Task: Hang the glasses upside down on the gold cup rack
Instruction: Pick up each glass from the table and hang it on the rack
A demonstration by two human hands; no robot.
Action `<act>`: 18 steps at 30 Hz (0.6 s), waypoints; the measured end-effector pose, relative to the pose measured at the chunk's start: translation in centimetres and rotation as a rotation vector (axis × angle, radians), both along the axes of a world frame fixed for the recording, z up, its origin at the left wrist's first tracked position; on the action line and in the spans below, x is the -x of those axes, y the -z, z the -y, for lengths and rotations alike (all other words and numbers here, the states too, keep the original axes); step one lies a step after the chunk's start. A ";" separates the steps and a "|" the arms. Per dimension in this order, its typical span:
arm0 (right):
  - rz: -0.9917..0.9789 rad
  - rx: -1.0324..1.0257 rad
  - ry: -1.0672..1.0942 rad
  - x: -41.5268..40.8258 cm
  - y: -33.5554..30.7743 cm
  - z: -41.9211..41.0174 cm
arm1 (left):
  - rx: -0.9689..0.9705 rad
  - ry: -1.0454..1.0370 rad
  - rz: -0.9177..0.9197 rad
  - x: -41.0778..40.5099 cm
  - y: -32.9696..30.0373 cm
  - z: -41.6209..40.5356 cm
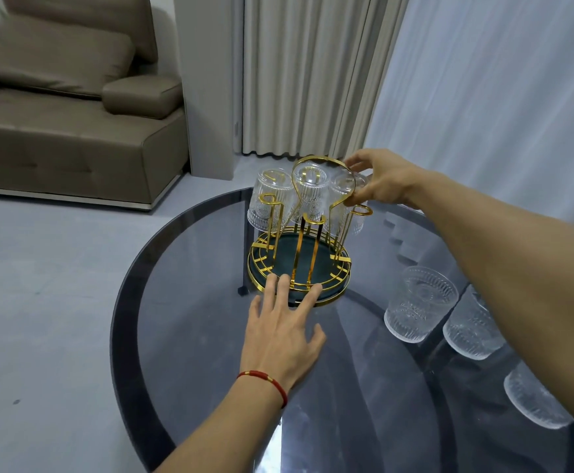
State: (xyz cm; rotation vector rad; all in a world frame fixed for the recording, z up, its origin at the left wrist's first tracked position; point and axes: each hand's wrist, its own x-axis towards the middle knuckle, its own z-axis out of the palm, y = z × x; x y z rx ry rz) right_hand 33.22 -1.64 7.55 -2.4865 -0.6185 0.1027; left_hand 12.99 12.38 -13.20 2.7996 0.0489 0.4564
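The gold cup rack (307, 261) with a dark green base stands on the round smoked-glass table (210, 336). Three ribbed clear glasses hang upside down on its far pegs: left glass (267, 199), middle glass (309, 192), right glass (345, 206). My right hand (379, 180) grips the bottom of the right hanging glass. My left hand (283, 327) lies flat with spread fingers, the fingertips touching the rack's front rim. Three more glasses lie on the table at the right: one (420, 303), a second (471, 331), a third (534, 401), partly hidden by my right forearm.
A brown sofa (73, 107) stands on the grey floor at the back left. Beige and white curtains (466, 80) hang behind the table. The near pegs of the rack carry nothing.
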 end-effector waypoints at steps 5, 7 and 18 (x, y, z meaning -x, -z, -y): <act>-0.008 0.010 -0.007 0.1 0.9 0.0 | -0.007 0.003 0.005 0.1 -0.1 -0.1; -0.044 -0.021 -0.007 0.4 1.0 0.6 | -0.009 0.008 0.002 0.1 -0.1 -0.2; 0.298 0.040 0.284 10.6 5.1 10.2 | -0.037 0.031 -0.029 0.5 -0.7 -0.2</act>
